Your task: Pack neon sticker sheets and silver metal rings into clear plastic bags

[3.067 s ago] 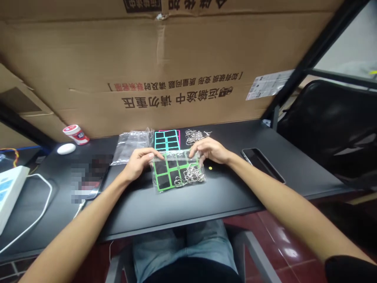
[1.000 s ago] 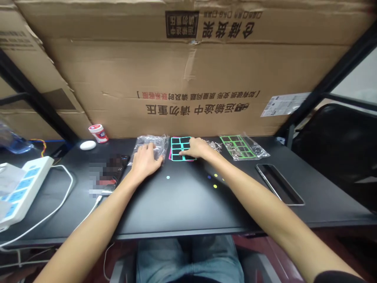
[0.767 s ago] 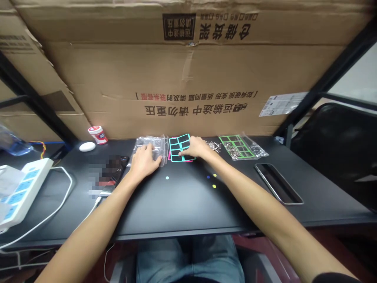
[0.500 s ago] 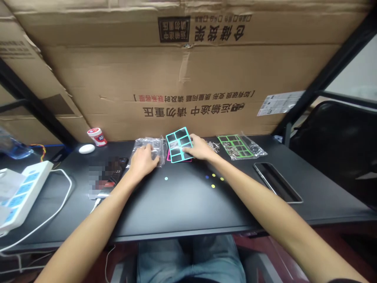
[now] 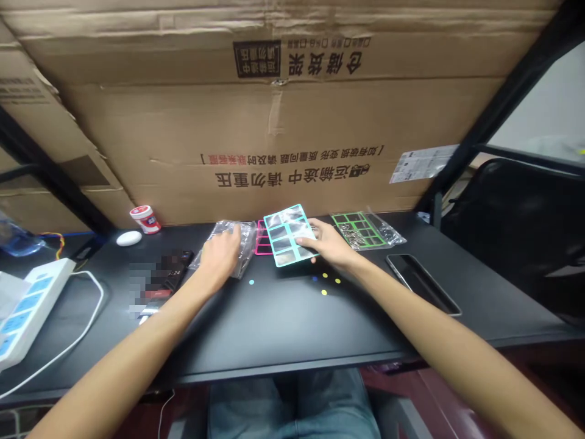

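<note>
My right hand [image 5: 329, 242] grips the right edge of a turquoise-framed grid card [image 5: 280, 235] with dark, shiny windows, thumb on its face. The card is tilted above the table. Beneath and left of it, a pink-framed grid card [image 5: 261, 245] is partly covered. My left hand [image 5: 222, 251] is closed on a clear plastic bag [image 5: 247, 241] at the table's back; some of its fingers are hidden. Small round dots lie in front: a light blue dot [image 5: 251, 282], a dark blue dot [image 5: 314, 278] and several yellow dots [image 5: 324, 292].
At the back right lies a green-framed grid card [image 5: 365, 222] with clear plastic and small metal pieces [image 5: 351, 236]. A phone [image 5: 423, 284] rests to the right. Leftward are a red-and-white tub [image 5: 146, 220], a white oval object [image 5: 128, 238] and a power strip [image 5: 36, 308]. Cardboard [image 5: 283, 134] stands behind.
My right hand has drawn the turquoise card nearer and to the right, exposing more of the pink card. The plastic bag has turned under my left hand, whose fingers have closed.
</note>
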`<state>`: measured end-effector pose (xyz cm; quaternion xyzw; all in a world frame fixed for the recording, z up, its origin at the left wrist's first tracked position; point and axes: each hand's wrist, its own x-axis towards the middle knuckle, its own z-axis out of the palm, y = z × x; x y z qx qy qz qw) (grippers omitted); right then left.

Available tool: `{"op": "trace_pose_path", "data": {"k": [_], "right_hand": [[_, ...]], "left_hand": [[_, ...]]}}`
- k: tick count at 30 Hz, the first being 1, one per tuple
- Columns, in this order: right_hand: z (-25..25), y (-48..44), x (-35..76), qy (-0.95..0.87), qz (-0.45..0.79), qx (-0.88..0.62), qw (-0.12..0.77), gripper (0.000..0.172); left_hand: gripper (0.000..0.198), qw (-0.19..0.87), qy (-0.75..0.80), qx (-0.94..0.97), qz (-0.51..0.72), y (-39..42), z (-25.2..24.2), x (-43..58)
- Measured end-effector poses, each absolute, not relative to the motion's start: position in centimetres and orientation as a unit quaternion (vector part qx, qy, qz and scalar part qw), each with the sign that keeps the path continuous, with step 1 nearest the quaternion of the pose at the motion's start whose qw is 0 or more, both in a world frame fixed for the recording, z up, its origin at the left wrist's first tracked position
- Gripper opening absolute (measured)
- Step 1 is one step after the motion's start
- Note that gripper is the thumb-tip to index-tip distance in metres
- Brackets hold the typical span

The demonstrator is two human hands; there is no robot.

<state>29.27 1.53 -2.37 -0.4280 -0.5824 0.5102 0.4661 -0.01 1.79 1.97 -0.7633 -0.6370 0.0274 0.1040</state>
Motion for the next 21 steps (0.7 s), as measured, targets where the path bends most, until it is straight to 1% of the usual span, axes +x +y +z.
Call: {"op": "trace_pose_path", "data": {"k": [4,7,11,14,18,21], "right_hand": [[-1.4,0.4,28.9,-0.537,0.531,-0.406,0.514,0.049],[-0.6,-0.7,27.9,-0.526,0.549,-0.401,0.512,0.05],[-0.4,-1.8,26.9,-0.555,0.564,-0.391,0.469,0.051],[-0.6,-2.0,27.2,-0.568,0.562,-0.415,0.436,0.052],[-0.7,-1.8,28.5,-0.597,0.554,-0.447,0.368,0.045],[-0.6,-1.7,29.1,-0.611,0.552,-0.461,0.332,0.04]], "left_hand": [[0.044,0.113,-0.633,-0.765,0.032,-0.4,3.4,1.5],[0.042,0.083,-0.639,-0.763,0.05,-2.0,4.2,3.0],[0.038,0.046,-0.632,-0.773,0.03,-2.6,4.3,4.0],[0.032,0.017,-0.635,-0.772,0.002,-1.9,4.1,3.5],[0.025,-0.016,-0.664,-0.747,-0.016,-0.7,4.2,2.5],[0.024,-0.012,-0.672,-0.74,-0.025,-0.6,4.4,2.3]]}}
